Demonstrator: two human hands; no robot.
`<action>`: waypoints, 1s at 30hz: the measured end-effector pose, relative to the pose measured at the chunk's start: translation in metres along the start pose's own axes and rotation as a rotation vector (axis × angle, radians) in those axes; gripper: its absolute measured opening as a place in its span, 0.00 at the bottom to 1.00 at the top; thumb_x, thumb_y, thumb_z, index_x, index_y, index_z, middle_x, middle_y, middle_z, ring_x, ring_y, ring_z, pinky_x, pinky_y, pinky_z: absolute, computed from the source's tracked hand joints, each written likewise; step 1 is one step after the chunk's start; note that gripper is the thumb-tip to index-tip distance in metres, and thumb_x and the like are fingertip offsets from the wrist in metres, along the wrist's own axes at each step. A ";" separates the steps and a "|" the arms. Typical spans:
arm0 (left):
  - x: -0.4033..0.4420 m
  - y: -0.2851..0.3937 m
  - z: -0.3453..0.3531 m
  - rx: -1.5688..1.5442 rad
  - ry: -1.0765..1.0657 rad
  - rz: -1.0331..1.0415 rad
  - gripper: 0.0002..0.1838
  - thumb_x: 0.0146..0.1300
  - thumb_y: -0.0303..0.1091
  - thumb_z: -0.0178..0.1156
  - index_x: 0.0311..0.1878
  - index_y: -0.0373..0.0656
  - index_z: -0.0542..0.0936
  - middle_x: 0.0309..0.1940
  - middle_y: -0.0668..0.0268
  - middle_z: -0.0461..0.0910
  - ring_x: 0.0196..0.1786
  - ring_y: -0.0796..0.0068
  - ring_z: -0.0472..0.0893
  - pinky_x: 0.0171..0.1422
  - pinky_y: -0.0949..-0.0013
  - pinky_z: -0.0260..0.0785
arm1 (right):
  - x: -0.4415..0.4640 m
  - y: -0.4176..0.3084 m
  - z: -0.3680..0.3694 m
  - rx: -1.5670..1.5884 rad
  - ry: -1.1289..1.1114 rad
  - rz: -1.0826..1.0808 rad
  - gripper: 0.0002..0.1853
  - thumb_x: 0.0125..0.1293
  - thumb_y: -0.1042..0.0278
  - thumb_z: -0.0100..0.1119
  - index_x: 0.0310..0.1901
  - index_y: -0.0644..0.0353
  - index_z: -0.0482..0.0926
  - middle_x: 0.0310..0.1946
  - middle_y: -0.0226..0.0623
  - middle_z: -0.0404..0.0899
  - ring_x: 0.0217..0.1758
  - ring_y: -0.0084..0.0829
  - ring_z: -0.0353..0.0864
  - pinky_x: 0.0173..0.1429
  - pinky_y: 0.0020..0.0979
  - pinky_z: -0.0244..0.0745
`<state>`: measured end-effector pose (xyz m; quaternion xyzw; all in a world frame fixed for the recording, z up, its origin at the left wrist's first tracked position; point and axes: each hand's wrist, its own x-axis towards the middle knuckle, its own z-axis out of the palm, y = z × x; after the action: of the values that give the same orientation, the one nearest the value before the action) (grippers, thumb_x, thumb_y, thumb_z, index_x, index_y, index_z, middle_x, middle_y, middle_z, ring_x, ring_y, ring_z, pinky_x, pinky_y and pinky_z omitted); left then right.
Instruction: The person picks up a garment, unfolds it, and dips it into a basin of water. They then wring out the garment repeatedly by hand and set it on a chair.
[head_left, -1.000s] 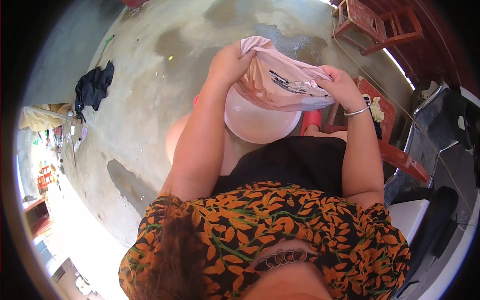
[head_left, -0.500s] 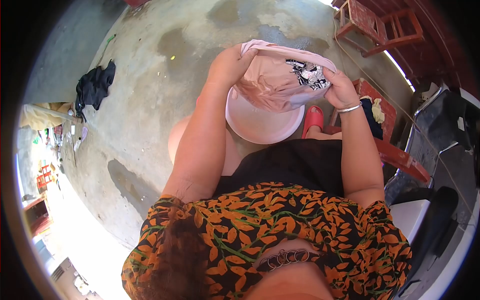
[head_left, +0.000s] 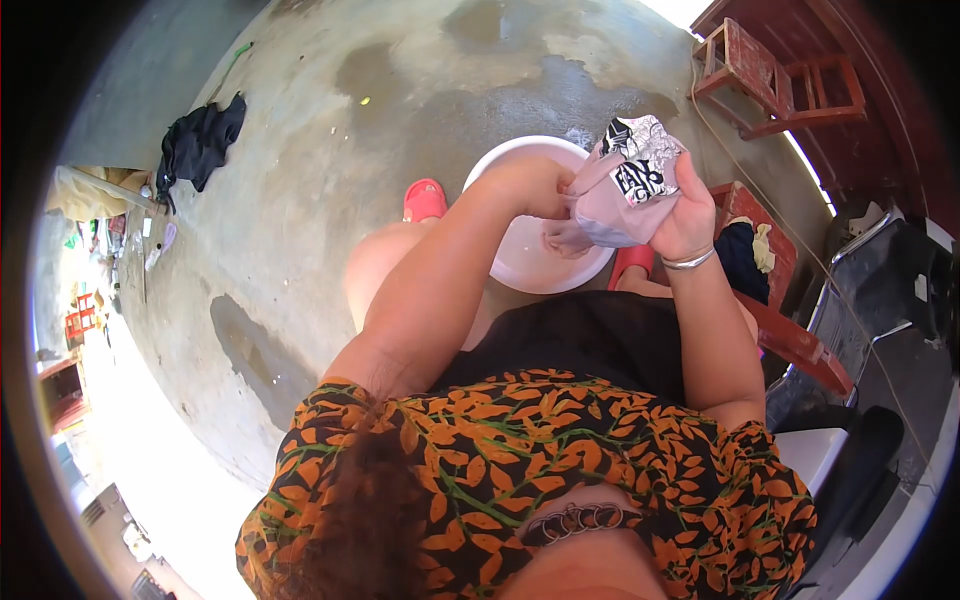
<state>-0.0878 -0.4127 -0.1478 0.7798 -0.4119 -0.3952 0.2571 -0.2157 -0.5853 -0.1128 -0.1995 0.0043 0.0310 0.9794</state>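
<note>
Cloth (head_left: 628, 190) over basin rim (head_left: 528, 146), floor (head_left: 290, 190) around

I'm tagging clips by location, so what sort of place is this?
Probably a home yard or utility area: a pale washbasin stands on the damp-patched concrete floor, with worn red wooden seating nearby.

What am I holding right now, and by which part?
A gathered pale pink cloth: your left hand grips its left side, and your right hand holds its right side, beside the black-and-white print.
</note>
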 end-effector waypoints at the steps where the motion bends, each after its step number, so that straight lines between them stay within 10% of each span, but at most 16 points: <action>1: 0.003 0.003 0.002 0.019 -0.002 -0.016 0.21 0.51 0.31 0.63 0.52 0.50 0.81 0.46 0.60 0.83 0.48 0.62 0.81 0.53 0.63 0.72 | 0.000 -0.001 0.001 0.000 0.001 -0.001 0.28 0.73 0.52 0.43 0.66 0.65 0.61 0.63 0.45 0.68 0.66 0.43 0.68 0.70 0.46 0.62; 6: -0.002 0.001 -0.021 -0.045 0.092 -0.007 0.10 0.52 0.33 0.65 0.39 0.46 0.85 0.36 0.63 0.85 0.40 0.66 0.82 0.48 0.64 0.72 | -0.001 -0.024 -0.019 -0.021 0.004 -0.067 0.28 0.74 0.51 0.40 0.66 0.64 0.62 0.64 0.45 0.68 0.66 0.42 0.68 0.71 0.46 0.60; 17: -0.014 -0.018 -0.047 -0.367 0.358 -0.095 0.21 0.58 0.52 0.65 0.39 0.40 0.84 0.32 0.64 0.83 0.38 0.71 0.79 0.44 0.66 0.71 | 0.001 -0.062 -0.028 -0.322 0.326 -0.135 0.23 0.75 0.54 0.41 0.58 0.66 0.69 0.57 0.42 0.74 0.61 0.37 0.73 0.68 0.42 0.64; 30: -0.016 -0.015 -0.048 -0.413 0.554 -0.099 0.17 0.67 0.45 0.56 0.41 0.40 0.83 0.31 0.70 0.81 0.36 0.80 0.75 0.43 0.72 0.68 | -0.006 -0.070 -0.030 -0.678 0.358 0.052 0.18 0.69 0.63 0.55 0.54 0.67 0.73 0.50 0.37 0.79 0.51 0.27 0.79 0.58 0.30 0.72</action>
<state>-0.0474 -0.3874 -0.1252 0.8080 -0.1998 -0.2556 0.4919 -0.2168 -0.6619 -0.1130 -0.5143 0.1698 0.0204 0.8404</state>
